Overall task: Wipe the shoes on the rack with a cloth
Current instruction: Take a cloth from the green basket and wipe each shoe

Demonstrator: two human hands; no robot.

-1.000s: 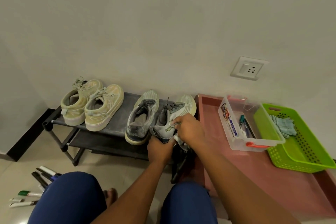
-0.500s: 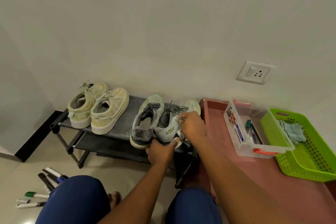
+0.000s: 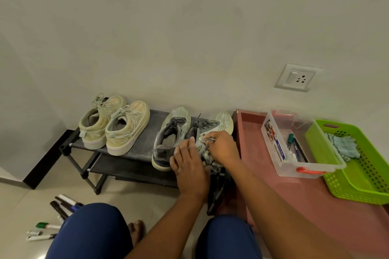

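Kneeling at the rack, you held the right grey shoe at its top shelf's right end, your left hand curled over its heel. Your right hand pinched a crumpled cloth against the shoe's side. Its twin stood just left, the beige pair farther left.

Green basket and clear box on pink tray; markers on floor.
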